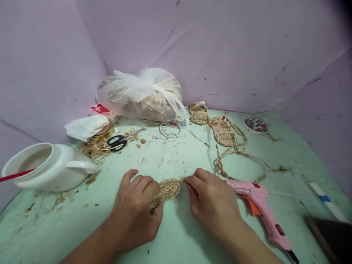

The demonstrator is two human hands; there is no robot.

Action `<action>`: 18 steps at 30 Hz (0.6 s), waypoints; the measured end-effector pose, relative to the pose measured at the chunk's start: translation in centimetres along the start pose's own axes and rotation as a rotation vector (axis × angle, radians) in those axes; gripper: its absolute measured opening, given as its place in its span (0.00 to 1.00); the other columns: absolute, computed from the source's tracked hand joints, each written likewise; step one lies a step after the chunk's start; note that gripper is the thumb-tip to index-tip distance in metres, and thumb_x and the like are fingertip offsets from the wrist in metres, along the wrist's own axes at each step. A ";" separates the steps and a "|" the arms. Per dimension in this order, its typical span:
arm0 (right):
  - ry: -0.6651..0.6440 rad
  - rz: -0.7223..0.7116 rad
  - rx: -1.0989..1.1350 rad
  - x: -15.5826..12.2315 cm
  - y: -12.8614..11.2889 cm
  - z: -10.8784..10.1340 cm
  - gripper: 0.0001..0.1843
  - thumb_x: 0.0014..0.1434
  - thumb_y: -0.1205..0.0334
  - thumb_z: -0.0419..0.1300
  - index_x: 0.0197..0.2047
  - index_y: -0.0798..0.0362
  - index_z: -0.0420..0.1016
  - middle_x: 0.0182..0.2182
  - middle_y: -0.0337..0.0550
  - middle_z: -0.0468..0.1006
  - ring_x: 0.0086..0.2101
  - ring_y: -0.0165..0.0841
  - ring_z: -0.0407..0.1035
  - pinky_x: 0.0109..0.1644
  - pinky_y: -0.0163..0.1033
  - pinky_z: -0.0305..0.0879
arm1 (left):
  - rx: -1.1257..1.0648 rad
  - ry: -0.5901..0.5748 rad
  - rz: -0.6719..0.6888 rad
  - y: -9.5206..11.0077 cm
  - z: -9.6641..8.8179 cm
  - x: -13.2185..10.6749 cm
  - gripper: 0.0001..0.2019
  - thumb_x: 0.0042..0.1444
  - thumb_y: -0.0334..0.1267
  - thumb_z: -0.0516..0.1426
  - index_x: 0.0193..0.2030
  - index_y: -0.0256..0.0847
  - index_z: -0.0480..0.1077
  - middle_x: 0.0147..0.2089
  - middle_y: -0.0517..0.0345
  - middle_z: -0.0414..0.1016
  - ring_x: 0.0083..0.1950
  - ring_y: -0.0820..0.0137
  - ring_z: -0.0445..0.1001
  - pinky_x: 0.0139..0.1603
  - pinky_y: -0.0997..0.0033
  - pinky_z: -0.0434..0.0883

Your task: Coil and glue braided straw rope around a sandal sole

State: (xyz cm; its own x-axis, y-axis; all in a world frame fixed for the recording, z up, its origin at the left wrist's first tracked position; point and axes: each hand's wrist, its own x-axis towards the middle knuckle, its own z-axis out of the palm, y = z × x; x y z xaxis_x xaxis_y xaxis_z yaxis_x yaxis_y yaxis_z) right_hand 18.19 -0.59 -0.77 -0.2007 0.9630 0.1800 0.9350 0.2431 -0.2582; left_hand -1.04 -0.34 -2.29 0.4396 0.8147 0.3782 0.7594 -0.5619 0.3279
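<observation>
No text, label, brand, number or sign is legible. Red-and-white packet (pixel 100 108), far left: pale marking on the red area, too small and blurred to read. Pink glue gun (pixel 261 198), near right: no readable lettering on body or red switch (pixel 279 230).

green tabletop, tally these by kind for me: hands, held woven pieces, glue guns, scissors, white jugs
Left hand and right hand, both bare: 2
Tan coiled braided-straw piece, held: 1
Pink plastic glue gun with orange trigger: 1
Black-handled metal scissors: 1
White round-mouthed jug: 1
Total: 6
</observation>
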 end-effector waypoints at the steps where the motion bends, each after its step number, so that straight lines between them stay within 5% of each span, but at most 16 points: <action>1: -0.007 0.003 0.010 -0.1 -0.1 0.0 0.13 0.56 0.71 0.54 0.32 0.50 0.79 0.25 0.42 0.73 0.25 0.34 0.67 0.26 0.39 0.49 | 0.003 -0.006 -0.003 0.0 0.0 0.0 0.06 0.49 0.32 0.54 0.35 0.40 0.68 0.32 0.55 0.72 0.37 0.64 0.70 0.54 0.46 0.58; 9: 0.001 0.012 0.046 0.1 -0.8 -0.3 0.12 0.55 0.71 0.53 0.24 0.52 0.73 0.25 0.42 0.73 0.26 0.35 0.69 0.25 0.38 0.50 | 0.044 0.099 -0.011 0.4 -0.2 0.1 0.05 0.49 0.32 0.56 0.34 0.38 0.68 0.32 0.54 0.73 0.35 0.63 0.72 0.51 0.48 0.61; 18: -0.046 0.096 0.426 1.0 -2.2 0.5 0.19 0.52 0.77 0.49 0.41 0.55 0.76 0.33 0.48 0.76 0.35 0.38 0.71 0.38 0.41 0.66 | 0.159 0.177 -0.092 0.1 -0.3 0.2 0.03 0.50 0.33 0.55 0.32 0.38 0.68 0.29 0.54 0.74 0.32 0.63 0.74 0.49 0.50 0.63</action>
State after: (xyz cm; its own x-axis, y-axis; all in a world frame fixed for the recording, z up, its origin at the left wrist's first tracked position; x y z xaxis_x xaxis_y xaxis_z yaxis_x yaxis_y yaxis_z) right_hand 15.82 -0.08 -0.47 -0.1410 0.9853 0.0963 0.7482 0.1698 -0.6414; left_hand -1.00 -0.31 -1.95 0.2850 0.8160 0.5029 0.8644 -0.4455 0.2331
